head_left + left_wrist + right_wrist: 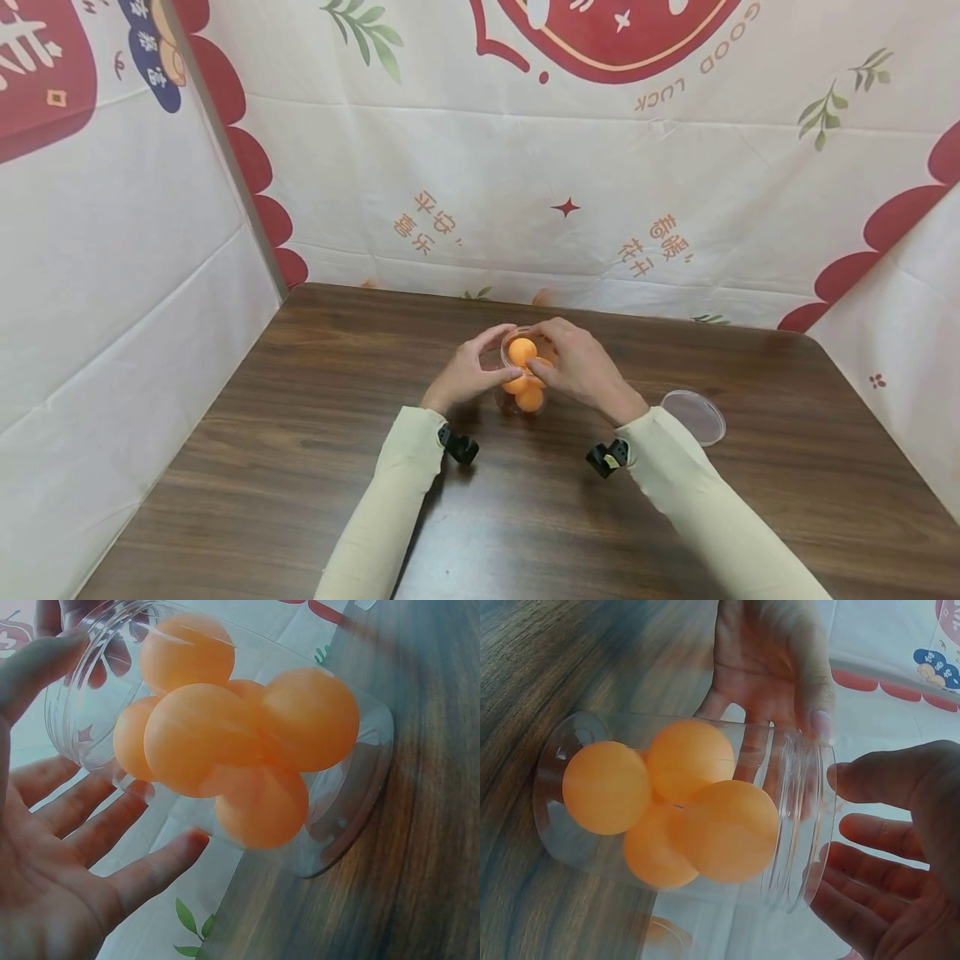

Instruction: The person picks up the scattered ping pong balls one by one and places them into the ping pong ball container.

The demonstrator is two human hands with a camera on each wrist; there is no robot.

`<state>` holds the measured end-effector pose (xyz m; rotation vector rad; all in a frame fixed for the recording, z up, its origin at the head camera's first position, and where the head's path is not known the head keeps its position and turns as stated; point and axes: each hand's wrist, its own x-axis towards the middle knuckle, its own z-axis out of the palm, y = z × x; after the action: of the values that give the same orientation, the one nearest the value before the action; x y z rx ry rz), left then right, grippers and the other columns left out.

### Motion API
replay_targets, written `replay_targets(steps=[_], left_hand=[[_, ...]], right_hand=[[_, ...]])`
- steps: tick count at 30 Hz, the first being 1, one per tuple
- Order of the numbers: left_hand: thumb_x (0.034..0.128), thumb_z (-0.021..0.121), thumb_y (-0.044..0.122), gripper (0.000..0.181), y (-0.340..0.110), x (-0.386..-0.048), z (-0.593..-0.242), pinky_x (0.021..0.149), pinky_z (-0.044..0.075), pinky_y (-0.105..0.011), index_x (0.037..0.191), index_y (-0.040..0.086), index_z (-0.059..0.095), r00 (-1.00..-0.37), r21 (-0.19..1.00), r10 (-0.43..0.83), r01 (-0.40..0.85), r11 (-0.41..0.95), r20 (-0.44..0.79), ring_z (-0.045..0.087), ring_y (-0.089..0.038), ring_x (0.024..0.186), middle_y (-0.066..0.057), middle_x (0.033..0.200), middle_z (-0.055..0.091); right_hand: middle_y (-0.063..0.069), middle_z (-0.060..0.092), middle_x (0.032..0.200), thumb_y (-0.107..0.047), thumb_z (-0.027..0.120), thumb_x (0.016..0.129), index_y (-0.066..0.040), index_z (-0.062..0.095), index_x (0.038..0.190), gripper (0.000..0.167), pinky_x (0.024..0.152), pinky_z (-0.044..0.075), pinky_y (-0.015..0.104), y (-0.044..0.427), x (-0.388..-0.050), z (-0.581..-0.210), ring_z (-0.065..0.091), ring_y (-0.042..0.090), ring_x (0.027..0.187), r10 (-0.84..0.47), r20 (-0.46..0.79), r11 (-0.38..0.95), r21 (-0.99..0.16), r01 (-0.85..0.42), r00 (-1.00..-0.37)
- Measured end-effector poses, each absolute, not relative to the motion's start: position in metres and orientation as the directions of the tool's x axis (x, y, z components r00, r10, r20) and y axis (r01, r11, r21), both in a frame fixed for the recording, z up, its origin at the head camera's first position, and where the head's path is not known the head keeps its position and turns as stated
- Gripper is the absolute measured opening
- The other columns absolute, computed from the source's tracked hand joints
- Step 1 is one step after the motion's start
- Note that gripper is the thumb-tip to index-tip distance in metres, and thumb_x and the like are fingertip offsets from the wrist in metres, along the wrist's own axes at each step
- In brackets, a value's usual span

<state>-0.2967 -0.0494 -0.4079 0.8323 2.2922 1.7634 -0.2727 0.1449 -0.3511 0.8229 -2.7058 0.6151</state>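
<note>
A clear plastic jar stands on the table with its mouth up and no lid on it. Several orange ping-pong balls fill much of it; their plain round shapes show through the wall in both wrist views. My left hand holds the jar's neck from the left, thumb on the near side and fingers spread along the wall. From the right, my right hand holds the rim, its thumb and fingertips at the edge of the mouth in the right wrist view.
A clear round lid lies flat on the brown wooden table, beside the right forearm. White printed cloth hangs behind the table's far edge and along both sides.
</note>
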Motion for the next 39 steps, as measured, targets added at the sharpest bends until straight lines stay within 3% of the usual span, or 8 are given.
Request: replay_targets(steps=[8, 16, 24, 32, 39], left_hand=[[0.0875, 0.069, 0.014, 0.067, -0.048, -0.302, -0.423, 0.099, 0.047, -0.045, 0.146, 0.011, 0.037, -0.847, 0.932, 0.483, 0.330, 0.147, 0.224, 0.043, -0.029, 0.134, -0.010, 0.148, 0.042], [0.0860, 0.071, 0.017, 0.065, -0.051, -0.303, -0.433, 0.094, 0.051, -0.036, 0.144, 0.015, 0.041, -0.856, 0.923, 0.443, 0.360, 0.137, 0.268, 0.047, -0.026, 0.131, -0.004, 0.145, 0.046], [0.0851, 0.072, 0.016, 0.066, -0.054, -0.302, -0.429, 0.096, 0.050, -0.043, 0.143, 0.012, 0.042, -0.859, 0.918, 0.434, 0.366, 0.153, 0.271, 0.048, -0.028, 0.130, -0.006, 0.143, 0.048], [0.0859, 0.071, 0.013, 0.066, -0.052, -0.302, -0.428, 0.101, 0.045, -0.048, 0.144, 0.010, 0.040, -0.857, 0.918, 0.449, 0.358, 0.167, 0.253, 0.046, -0.031, 0.131, -0.011, 0.145, 0.046], [0.0869, 0.069, 0.008, 0.064, -0.049, -0.283, -0.398, 0.099, 0.047, -0.045, 0.143, -0.002, 0.038, -0.839, 0.906, 0.480, 0.382, 0.183, 0.257, 0.046, -0.035, 0.130, -0.019, 0.144, 0.045]], right_hand=[[0.014, 0.065, 0.110, -0.016, 0.073, 0.082, 0.001, 0.064, 0.113, 0.036, 0.073, 0.055, 0.040, 0.147, -0.267, -0.352, 0.062, 0.023, 0.083, -0.459, 0.341, 0.759, -0.331, -0.561, -0.821], [0.013, 0.065, 0.103, -0.016, 0.074, 0.081, -0.001, 0.065, 0.109, 0.033, 0.061, 0.049, 0.030, 0.150, -0.265, -0.348, 0.054, 0.015, 0.068, -0.460, 0.332, 0.774, -0.305, -0.555, -0.824], [0.013, 0.066, 0.103, -0.015, 0.075, 0.080, -0.001, 0.064, 0.108, 0.033, 0.077, 0.053, 0.041, 0.161, -0.265, -0.343, 0.060, 0.025, 0.088, -0.431, 0.331, 0.800, -0.289, -0.525, -0.839], [0.013, 0.064, 0.105, -0.016, 0.074, 0.082, -0.002, 0.063, 0.111, 0.034, 0.080, 0.052, 0.043, 0.175, -0.267, -0.345, 0.060, 0.027, 0.093, -0.377, 0.291, 0.827, -0.322, -0.461, -0.879], [0.016, 0.063, 0.110, -0.018, 0.071, 0.085, -0.002, 0.061, 0.116, 0.036, 0.085, 0.050, 0.047, 0.195, -0.277, -0.350, 0.060, 0.032, 0.101, -0.313, 0.240, 0.862, -0.335, -0.381, -0.919]])
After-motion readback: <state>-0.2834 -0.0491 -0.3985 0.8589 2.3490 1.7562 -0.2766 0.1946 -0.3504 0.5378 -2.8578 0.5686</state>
